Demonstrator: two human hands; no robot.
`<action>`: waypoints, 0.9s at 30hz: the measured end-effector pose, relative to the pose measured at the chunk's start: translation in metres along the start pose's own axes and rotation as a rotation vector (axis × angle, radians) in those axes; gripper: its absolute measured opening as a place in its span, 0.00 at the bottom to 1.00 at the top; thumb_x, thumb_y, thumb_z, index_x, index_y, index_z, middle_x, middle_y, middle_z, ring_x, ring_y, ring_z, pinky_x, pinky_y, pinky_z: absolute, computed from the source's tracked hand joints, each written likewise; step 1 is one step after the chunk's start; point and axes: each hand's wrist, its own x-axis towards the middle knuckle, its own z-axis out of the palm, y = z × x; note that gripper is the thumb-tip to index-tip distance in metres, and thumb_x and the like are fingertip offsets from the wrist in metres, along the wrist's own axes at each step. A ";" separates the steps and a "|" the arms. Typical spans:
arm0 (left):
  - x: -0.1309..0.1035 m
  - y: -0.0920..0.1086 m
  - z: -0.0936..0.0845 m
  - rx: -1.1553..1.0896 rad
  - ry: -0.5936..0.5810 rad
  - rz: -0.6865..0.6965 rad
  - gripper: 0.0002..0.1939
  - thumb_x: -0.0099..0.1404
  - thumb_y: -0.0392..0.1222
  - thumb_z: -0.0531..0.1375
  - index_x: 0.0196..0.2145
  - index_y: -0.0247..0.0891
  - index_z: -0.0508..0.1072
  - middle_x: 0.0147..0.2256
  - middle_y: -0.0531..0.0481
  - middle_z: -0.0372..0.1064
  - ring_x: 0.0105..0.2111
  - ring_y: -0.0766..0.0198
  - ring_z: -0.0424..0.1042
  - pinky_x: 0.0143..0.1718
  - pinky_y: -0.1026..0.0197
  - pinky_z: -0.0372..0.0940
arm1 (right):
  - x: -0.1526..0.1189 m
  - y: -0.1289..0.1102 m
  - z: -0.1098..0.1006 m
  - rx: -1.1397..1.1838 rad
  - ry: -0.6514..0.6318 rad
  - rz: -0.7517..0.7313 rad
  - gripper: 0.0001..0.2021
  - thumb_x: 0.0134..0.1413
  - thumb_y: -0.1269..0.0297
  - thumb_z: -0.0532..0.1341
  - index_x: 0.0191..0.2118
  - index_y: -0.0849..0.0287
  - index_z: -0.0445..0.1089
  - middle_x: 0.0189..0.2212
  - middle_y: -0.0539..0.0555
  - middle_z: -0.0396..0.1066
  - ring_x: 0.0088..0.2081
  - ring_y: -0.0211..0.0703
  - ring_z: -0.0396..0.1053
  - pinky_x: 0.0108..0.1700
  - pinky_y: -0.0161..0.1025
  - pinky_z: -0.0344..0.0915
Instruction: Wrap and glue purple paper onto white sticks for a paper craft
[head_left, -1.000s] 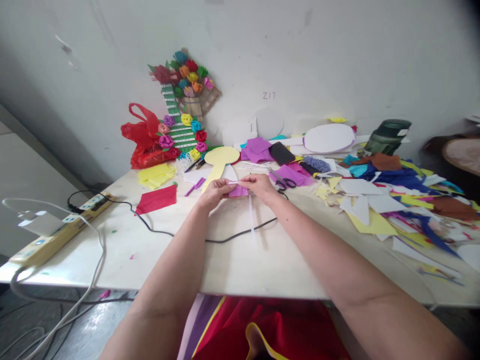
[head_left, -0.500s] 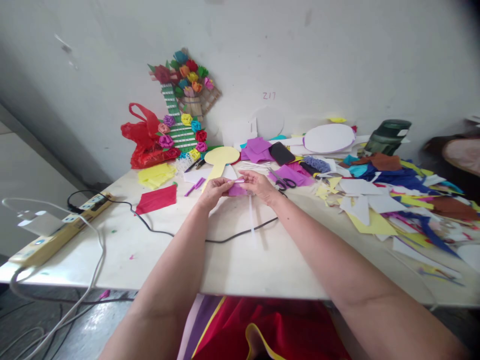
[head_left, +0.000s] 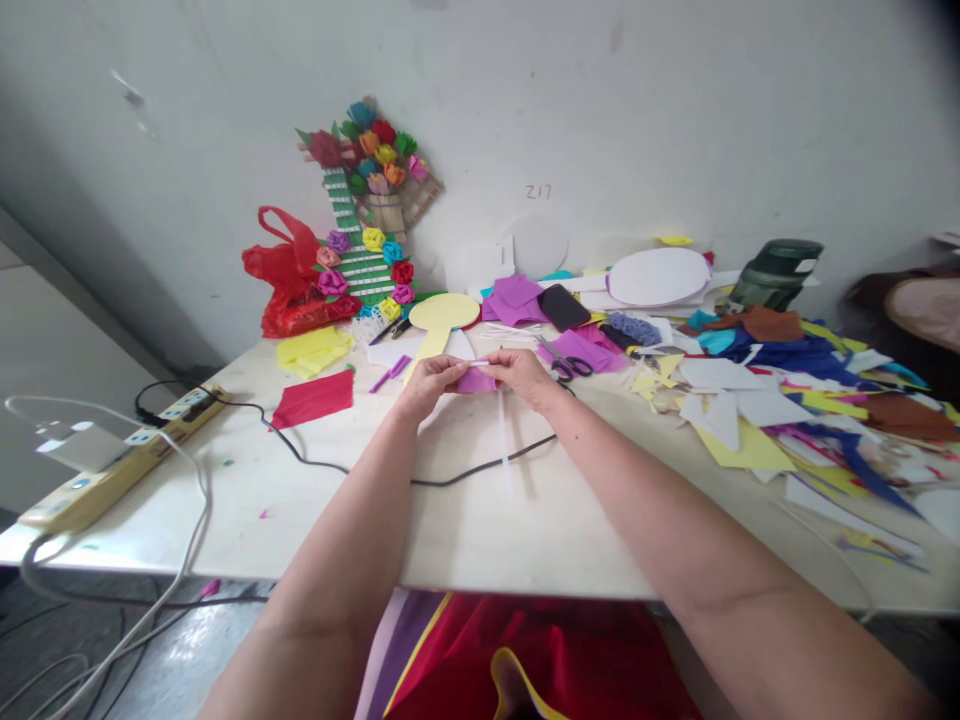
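Note:
Both hands pinch a piece of purple paper [head_left: 475, 381] just above the table, one at each end of its top edge. My left hand [head_left: 435, 384] is closed on the left end. On the right end, the thumb and fingers of my right hand [head_left: 521, 376] are closed too. A pale thin stick or rolled edge [head_left: 478, 363] runs between the fingertips; which of these it is I cannot tell. Under the right hand a translucent white strip [head_left: 504, 430] points toward me. Two purple rolled pieces [head_left: 390, 373] lie left of my left hand, beside a yellow paddle-shaped cutout [head_left: 444, 312].
Scissors [head_left: 570, 364] lie right of my right hand, near purple sheets [head_left: 514, 300]. Paper scraps [head_left: 739, 400] cover the right side. A black cable [head_left: 457, 482] crosses the table from a power strip [head_left: 112, 465]. A red cloth-like piece [head_left: 313, 399] lies left. A dark bottle [head_left: 776, 275] stands behind.
My right hand's fingers have come down and closed onto the purple paper's top edge. My left hand has stayed almost where it was.

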 end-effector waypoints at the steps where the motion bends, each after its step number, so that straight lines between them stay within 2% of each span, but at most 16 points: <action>1: 0.000 0.000 0.000 0.003 0.000 0.003 0.15 0.47 0.47 0.65 0.26 0.31 0.71 0.21 0.53 0.66 0.22 0.70 0.66 0.28 0.64 0.64 | 0.000 0.001 0.000 -0.002 0.004 -0.002 0.10 0.35 0.62 0.65 0.27 0.62 0.73 0.18 0.47 0.65 0.20 0.32 0.58 0.24 0.32 0.57; 6: -0.001 0.002 0.001 0.003 0.010 0.008 0.16 0.46 0.47 0.66 0.27 0.31 0.72 0.22 0.52 0.66 0.23 0.69 0.66 0.28 0.63 0.64 | 0.000 0.001 0.000 0.006 -0.017 -0.013 0.11 0.35 0.61 0.66 0.28 0.61 0.73 0.19 0.48 0.67 0.21 0.32 0.60 0.25 0.32 0.58; 12: -0.001 0.003 0.003 0.017 0.009 0.002 0.16 0.46 0.48 0.66 0.27 0.32 0.73 0.22 0.52 0.68 0.23 0.68 0.66 0.29 0.63 0.63 | 0.000 0.001 0.002 -0.029 0.045 -0.033 0.11 0.34 0.59 0.66 0.26 0.61 0.74 0.19 0.48 0.67 0.22 0.33 0.60 0.24 0.32 0.58; 20: -0.001 0.002 0.002 0.063 0.027 0.042 0.17 0.45 0.46 0.67 0.31 0.32 0.75 0.25 0.49 0.70 0.24 0.69 0.67 0.30 0.63 0.63 | -0.003 -0.005 0.004 -0.054 0.060 -0.046 0.10 0.36 0.60 0.65 0.26 0.61 0.74 0.18 0.48 0.67 0.20 0.32 0.59 0.23 0.32 0.57; 27: 0.000 0.002 0.002 0.086 0.047 0.046 0.17 0.44 0.47 0.67 0.30 0.32 0.76 0.24 0.49 0.71 0.23 0.68 0.67 0.29 0.62 0.63 | -0.005 -0.008 0.005 -0.036 0.053 -0.036 0.10 0.35 0.61 0.66 0.26 0.62 0.74 0.19 0.48 0.67 0.20 0.32 0.60 0.24 0.33 0.58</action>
